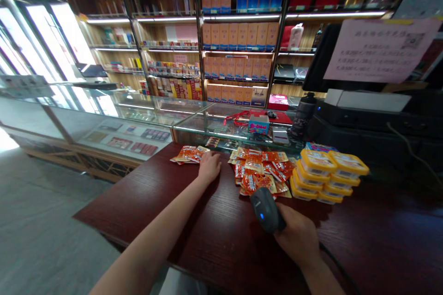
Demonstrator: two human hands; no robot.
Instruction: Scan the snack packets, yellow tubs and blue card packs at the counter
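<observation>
My right hand [298,235] is wrapped round the handle of a dark grey barcode scanner [265,209] with a blue light. The scanner's head points at a large pile of orange and cream snack packets [254,166]. Farther left, my left hand [209,168] rests palm down at the right end of a smaller group of the same packets [188,153]. Its thumb looks apart from the fingers, whose tips are partly hidden. Beside the large pile stand stacked yellow-lidded plastic tubs [318,161].
The dark wooden counter [145,198] meets a glass display case [187,122] behind. A small blue and pink box [258,124] sits on the glass, near a black bottle [303,113]. At right is a monitor with a pink paper notice [377,50]. The scanner's cable [334,260] trails right.
</observation>
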